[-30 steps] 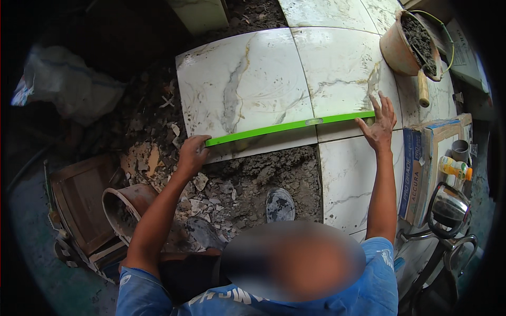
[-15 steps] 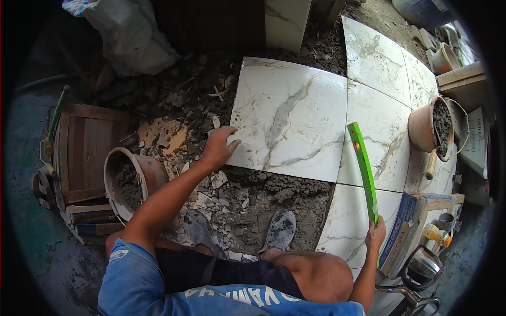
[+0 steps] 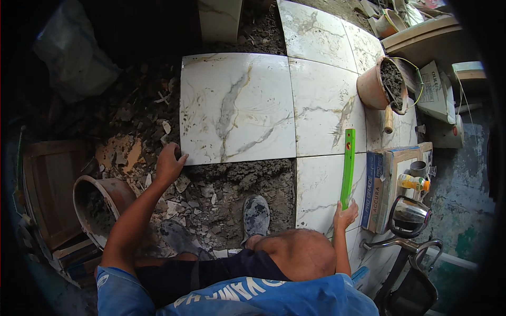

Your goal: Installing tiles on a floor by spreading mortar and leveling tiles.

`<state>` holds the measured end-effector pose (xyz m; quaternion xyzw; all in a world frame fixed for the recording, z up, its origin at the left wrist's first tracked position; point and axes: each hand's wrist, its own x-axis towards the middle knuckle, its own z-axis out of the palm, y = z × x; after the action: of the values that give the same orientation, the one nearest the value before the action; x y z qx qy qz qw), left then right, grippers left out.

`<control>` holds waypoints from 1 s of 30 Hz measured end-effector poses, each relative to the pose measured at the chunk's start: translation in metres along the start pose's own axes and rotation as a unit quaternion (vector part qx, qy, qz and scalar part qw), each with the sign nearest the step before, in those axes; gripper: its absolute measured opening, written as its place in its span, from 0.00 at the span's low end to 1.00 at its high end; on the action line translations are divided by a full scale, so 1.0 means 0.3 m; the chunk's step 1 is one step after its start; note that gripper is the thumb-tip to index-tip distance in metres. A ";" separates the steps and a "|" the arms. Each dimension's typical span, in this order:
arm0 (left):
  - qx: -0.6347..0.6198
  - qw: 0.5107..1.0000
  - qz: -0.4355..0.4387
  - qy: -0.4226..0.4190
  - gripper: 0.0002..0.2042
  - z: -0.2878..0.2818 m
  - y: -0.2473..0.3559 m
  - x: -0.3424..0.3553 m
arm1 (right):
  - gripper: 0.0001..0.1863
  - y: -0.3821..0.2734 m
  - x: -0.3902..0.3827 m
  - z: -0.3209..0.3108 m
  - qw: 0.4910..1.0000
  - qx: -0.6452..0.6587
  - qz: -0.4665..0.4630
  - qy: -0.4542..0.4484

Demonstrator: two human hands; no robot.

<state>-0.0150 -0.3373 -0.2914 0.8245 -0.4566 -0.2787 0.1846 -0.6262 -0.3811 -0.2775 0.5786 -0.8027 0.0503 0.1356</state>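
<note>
A large white marble-patterned tile [image 3: 263, 113] lies beside the other laid tiles, with dark wet mortar [image 3: 269, 176] exposed along its near edge. My left hand [image 3: 170, 164] is at the tile's near left corner, thumb and fingers apart, seemingly touching the edge. In my right hand [image 3: 346, 215] is the lower end of a bright green spirit level [image 3: 348, 166]. The level stretches away from me above the tiles on the right; whether it touches them I cannot tell.
A mortar bucket [image 3: 87, 210] stands left, another bucket [image 3: 371, 87] with a trowel handle [image 3: 388, 120] on the right tiles. Cardboard tile boxes [image 3: 387, 195] carry a bottle [image 3: 411, 182] and a kettle [image 3: 411, 213]. Rubble [image 3: 195, 203] surrounds my shoes; a white sack [image 3: 79, 58] sits far left.
The view has turned right, so the scene shifts left. My left hand has slid nearer along the tile's left edge to its corner. The spirit level has moved right, away from that tile.
</note>
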 end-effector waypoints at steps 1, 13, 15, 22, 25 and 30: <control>0.004 1.000 -0.007 -0.011 0.17 0.003 -0.004 -0.012 | 0.22 -0.065 0.009 -0.019 0.997 0.066 -0.039 -0.021; 0.134 0.972 0.192 0.023 0.27 0.032 0.005 -0.045 | 0.18 -0.736 0.056 0.068 0.905 0.335 -0.107 -0.239; 0.151 0.974 0.170 -0.004 0.29 0.034 0.003 -0.042 | 0.16 -0.750 0.063 0.079 0.911 0.322 -0.103 -0.235; 0.206 0.953 0.223 0.007 0.29 0.028 -0.003 -0.031 | 0.15 -0.770 0.057 0.095 0.910 0.331 -0.066 -0.242; 0.218 0.949 0.229 -0.006 0.29 0.019 0.005 -0.029 | 0.14 -0.785 0.061 0.099 0.921 0.308 -0.069 -0.229; 0.214 0.942 0.258 0.008 0.29 -0.006 0.029 -0.024 | 0.15 -0.795 0.063 0.085 0.929 0.283 -0.049 -0.235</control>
<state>-0.0228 -0.3355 -0.2830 0.7008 -0.7009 -0.1109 0.0730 -0.4110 -0.4819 -0.3148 0.6268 -0.7347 0.1311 -0.2239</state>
